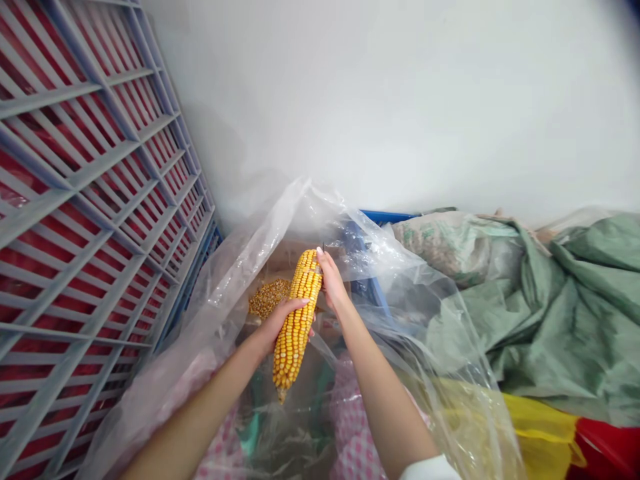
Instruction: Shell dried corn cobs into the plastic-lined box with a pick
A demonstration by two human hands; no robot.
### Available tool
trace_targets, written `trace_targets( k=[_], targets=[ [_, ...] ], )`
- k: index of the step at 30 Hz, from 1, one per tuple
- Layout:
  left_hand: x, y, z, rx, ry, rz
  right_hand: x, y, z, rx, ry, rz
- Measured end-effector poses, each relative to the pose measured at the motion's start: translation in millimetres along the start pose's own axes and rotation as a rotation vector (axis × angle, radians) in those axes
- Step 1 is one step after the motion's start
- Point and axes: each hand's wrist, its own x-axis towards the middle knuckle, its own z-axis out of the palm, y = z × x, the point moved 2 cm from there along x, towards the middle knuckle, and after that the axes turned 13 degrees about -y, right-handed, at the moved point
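Observation:
A yellow ear of corn (296, 327) is held at a slant in front of me, its pointed tip down toward me. My left hand (275, 323) wraps around the middle, thumb across the kernels, the other fingers mostly hidden underneath. At the upper end, my right hand (331, 279) grips the right side with its thumb against the kernels. A thin dark tip (323, 247) shows just above that thumb; what it belongs to is hidden. Below and behind the ear, loose corn kernels (269, 297) lie in a heap inside a clear plastic bag (245, 267).
A grey-purple slatted plastic crate (105, 160) with red showing through stands at left. A blue crate edge (385, 216) shows behind the bag. Green tarp (555, 307), a woven sack (445, 240), yellow cloth (535, 427) and a red item (607, 450) lie right. A white wall (400, 100) rises behind.

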Motion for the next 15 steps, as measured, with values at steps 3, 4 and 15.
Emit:
trace_targets(
  k=[3, 4, 15],
  targets=[
    [0.6, 1.3, 0.6, 0.006, -0.018, 0.038, -0.9, -2.3, -0.9, 0.021, 0.005, -0.007],
    [0.5, 1.5, 0.7, 0.012, -0.025, 0.045, -0.9, -3.2, -0.5, 0.027, -0.003, -0.008],
    [-5.4, 3.4, 1.0, 0.131, -0.051, 0.09, 1.1, -4.3, 0.5, 0.089, 0.084, -0.07]
  ],
)
